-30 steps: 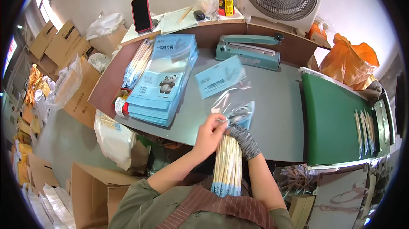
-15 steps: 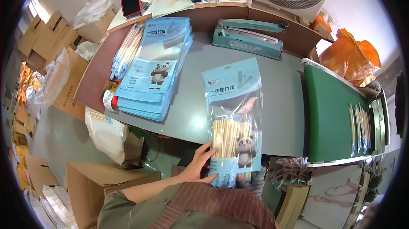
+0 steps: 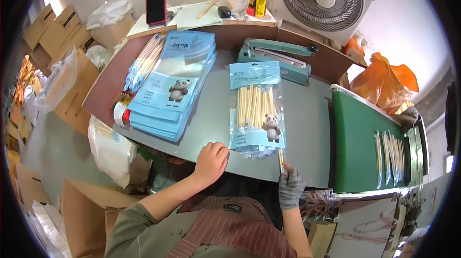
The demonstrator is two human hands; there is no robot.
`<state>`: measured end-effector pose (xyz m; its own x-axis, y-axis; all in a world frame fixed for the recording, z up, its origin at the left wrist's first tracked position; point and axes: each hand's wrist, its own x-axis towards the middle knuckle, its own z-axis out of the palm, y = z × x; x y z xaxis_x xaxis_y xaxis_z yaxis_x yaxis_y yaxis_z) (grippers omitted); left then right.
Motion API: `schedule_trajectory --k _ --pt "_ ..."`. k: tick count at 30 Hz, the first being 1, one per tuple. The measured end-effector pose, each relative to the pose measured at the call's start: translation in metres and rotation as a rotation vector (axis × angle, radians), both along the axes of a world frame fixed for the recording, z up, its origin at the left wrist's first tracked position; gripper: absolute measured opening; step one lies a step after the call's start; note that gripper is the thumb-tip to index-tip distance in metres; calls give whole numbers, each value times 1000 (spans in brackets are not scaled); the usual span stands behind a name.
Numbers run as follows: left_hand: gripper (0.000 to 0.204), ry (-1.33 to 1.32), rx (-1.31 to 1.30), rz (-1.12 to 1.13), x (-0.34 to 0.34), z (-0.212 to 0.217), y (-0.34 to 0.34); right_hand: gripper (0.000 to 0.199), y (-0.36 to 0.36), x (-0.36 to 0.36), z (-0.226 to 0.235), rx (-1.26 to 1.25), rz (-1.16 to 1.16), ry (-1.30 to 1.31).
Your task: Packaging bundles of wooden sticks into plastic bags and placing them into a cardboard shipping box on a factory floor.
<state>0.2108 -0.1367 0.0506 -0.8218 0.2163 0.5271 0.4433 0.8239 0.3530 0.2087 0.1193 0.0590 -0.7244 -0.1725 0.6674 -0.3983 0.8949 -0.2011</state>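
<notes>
Since the earlier frame, both hands have let go of the bag, which now lies flat at centre frame on the desk. Left hand, bare and loosely curled, rests on the desk edge just left of the bag. Right hand, gloved, pinches one stick below the bag's bottom corner.

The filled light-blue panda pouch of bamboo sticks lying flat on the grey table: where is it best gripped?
Probably pinch the flat blue header of the light-blue panda pouch from the far end: it is stick-free there, while the near end, close to the gloved right hand, has sticks poking out.
</notes>
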Motion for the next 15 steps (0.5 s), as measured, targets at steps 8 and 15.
schedule_trajectory --k 8,15 --pt "43 -200 190 44 -42 23 18 47 -18 -62 18 -112 -88 -522" --pt "14 -123 85 27 -28 8 -5 48 -28 -42 14 72 -79 -416"
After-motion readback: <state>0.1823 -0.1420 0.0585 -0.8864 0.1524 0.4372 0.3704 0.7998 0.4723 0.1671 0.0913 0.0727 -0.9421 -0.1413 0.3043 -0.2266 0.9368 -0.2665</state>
